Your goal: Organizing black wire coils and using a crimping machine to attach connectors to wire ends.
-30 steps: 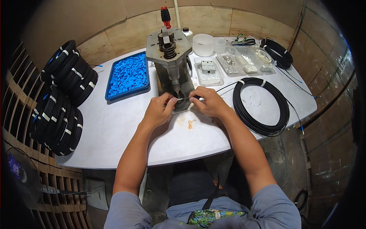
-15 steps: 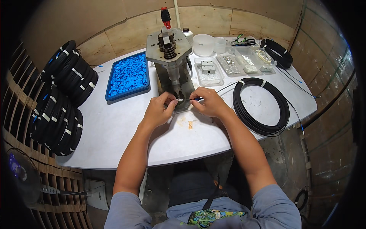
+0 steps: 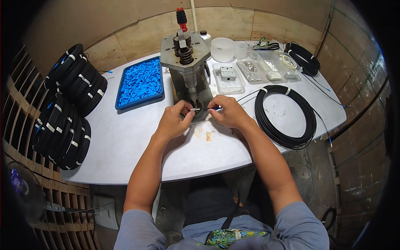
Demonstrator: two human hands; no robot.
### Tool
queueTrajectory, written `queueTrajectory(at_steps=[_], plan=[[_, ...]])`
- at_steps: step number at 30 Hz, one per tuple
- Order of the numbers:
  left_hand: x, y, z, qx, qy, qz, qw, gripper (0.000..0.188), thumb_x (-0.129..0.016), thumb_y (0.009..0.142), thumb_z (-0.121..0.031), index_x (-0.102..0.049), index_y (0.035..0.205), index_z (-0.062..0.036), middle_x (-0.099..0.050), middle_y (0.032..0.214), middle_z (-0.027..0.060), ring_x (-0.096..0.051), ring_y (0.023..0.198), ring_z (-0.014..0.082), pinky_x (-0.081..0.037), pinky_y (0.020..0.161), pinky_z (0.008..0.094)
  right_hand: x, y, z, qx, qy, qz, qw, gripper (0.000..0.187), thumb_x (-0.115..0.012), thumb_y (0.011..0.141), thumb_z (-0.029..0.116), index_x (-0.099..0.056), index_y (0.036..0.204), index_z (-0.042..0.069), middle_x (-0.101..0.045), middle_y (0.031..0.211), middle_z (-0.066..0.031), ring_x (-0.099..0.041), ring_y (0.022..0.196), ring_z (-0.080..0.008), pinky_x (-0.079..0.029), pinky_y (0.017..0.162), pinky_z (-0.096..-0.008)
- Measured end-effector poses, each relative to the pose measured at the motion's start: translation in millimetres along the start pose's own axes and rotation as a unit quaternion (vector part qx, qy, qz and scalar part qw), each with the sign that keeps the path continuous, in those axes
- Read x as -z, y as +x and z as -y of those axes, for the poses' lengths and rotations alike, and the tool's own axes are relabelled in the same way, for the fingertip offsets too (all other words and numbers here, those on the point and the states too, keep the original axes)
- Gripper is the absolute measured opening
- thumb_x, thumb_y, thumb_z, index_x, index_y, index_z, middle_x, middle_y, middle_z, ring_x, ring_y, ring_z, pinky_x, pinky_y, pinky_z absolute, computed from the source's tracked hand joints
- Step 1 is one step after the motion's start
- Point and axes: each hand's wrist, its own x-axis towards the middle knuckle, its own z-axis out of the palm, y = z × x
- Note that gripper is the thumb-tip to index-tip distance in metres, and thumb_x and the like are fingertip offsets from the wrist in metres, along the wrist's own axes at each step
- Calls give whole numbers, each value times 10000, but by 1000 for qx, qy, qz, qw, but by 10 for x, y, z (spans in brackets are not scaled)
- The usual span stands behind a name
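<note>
Black cable (image 3: pixel 207 108) now spans more of the gap between the two grips than in the earlier frame; both hands hold nearly the same position. Left hand (image 3: pixel 177 118): thumb and finger closed on a small pale piece (image 3: pixel 193 109). Right hand (image 3: pixel 227 111): fingertips closed on the cable, blue part (image 3: pixel 216 108) at the pinch. Metal press (image 3: pixel 183 68): directly beyond both grips. Cable coil (image 3: pixel 262 118): right of the right grip.

A white table (image 3: pixel 112 146) is bearing a metal press (image 3: pixel 171 53), with a blue tray (image 3: pixel 141 103) resting to its left and a black cable coil (image 3: pixel 261 116) lying to its right (clear bins (image 3: pixel 229 91) are sitting behind that coil). Banded coils (image 3: pixel 62 133) are apparently standing on the table's left end.
</note>
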Motion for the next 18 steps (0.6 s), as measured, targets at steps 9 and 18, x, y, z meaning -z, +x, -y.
queueTrajectory(at_steps=[9, 18], plan=[[3, -2, -18, 11, -11, 3, 1000, 212, -713, 906, -154, -672, 992, 35, -729, 773, 138, -715, 716, 211, -551, 634, 336, -14, 0, -30, 7, -4, -2, 1000, 133, -733, 863, 128, -677, 938, 34, -694, 919, -146, -698, 868, -332, -554, 787, -402], [5, 2, -11, 3, -4, 3, 1000, 211, -691, 924, -182, -675, 982, 20, -748, 836, 172, -743, 746, 280, -578, 677, 361, -37, -4, -67, 8, 12, -7, 1000, 134, -729, 863, 141, -679, 933, 38, -689, 909, -143, -696, 848, -326, -553, 775, -402]])
